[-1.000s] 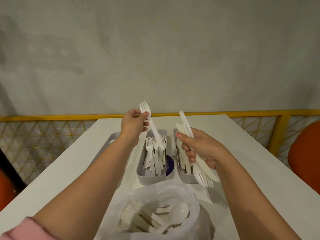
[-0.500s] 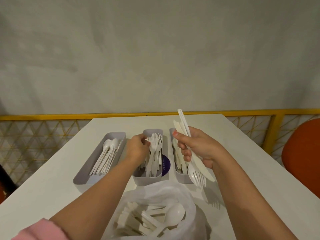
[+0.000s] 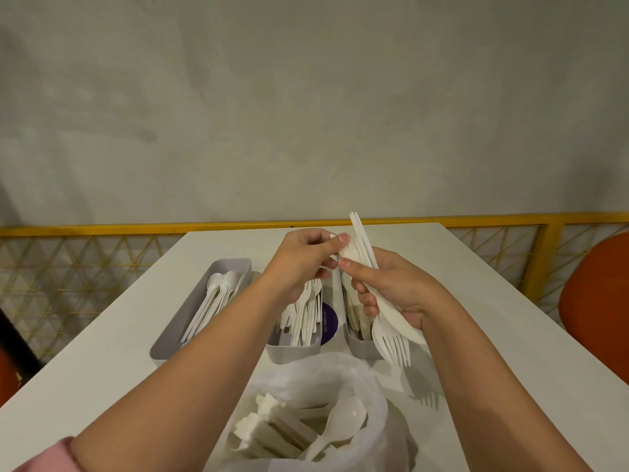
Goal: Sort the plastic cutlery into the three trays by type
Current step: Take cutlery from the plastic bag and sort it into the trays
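Mid-sort: right hand [image 3: 398, 291] clamped on a fork + knife bundle [image 3: 391, 330] above the right tray [image 3: 360, 349], left hand [image 3: 303, 264] pinching one piece [image 3: 348, 254] at its top, so next prob. pull it free & drop it in w/ its type.

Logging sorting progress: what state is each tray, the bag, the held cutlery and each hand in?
Left grey plastic tray: holds white spoons.
Middle grey plastic tray: holds white forks.
Right grey plastic tray: contents partly hidden.
Clear plastic bag: open, unsorted cutlery inside.
Bundle of white plastic cutlery: fork tines down.
Right hand: grips the bundle.
Left hand: pinches the bundle's top.
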Available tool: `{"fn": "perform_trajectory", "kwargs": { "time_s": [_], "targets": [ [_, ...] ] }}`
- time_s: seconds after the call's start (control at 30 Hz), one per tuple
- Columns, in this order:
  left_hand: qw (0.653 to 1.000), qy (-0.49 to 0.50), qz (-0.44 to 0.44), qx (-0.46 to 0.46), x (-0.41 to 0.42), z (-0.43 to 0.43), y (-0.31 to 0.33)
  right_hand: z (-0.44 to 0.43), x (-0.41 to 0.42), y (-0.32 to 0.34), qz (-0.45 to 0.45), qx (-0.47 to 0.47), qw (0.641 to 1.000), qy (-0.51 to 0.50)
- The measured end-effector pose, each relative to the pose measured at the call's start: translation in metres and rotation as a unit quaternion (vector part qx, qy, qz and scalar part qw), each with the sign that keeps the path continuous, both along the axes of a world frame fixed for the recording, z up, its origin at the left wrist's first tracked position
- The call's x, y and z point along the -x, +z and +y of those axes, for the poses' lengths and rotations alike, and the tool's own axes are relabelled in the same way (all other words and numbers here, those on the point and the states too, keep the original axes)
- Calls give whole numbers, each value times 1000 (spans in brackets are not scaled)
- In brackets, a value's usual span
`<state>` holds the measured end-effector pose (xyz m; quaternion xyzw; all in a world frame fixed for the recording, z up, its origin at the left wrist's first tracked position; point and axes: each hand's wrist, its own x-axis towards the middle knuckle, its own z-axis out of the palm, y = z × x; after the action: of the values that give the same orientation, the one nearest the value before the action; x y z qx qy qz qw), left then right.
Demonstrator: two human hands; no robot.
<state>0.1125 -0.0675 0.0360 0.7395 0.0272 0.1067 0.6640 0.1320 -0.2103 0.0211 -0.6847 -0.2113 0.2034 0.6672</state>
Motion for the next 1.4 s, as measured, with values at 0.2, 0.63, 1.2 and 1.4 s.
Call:
{"fn": "perform_trajectory", "kwargs": {
  "time_s": [0.2, 0.63, 1.2, 1.4],
  "targets": [
    [998, -16, 11, 54, -2, 8, 1, -9, -5, 2, -19, 33, 999, -15],
    [980, 90, -47, 173, -8, 31, 7, -16, -16, -3, -28, 58, 986, -156],
    [962, 263, -52, 51, -28, -3, -48, -30, -15, 14, -36, -42, 973, -225],
    [955, 213, -82, -187, -27, -34, -72, -51, -6, 25, -49, -62, 970, -230]
  ]
}}
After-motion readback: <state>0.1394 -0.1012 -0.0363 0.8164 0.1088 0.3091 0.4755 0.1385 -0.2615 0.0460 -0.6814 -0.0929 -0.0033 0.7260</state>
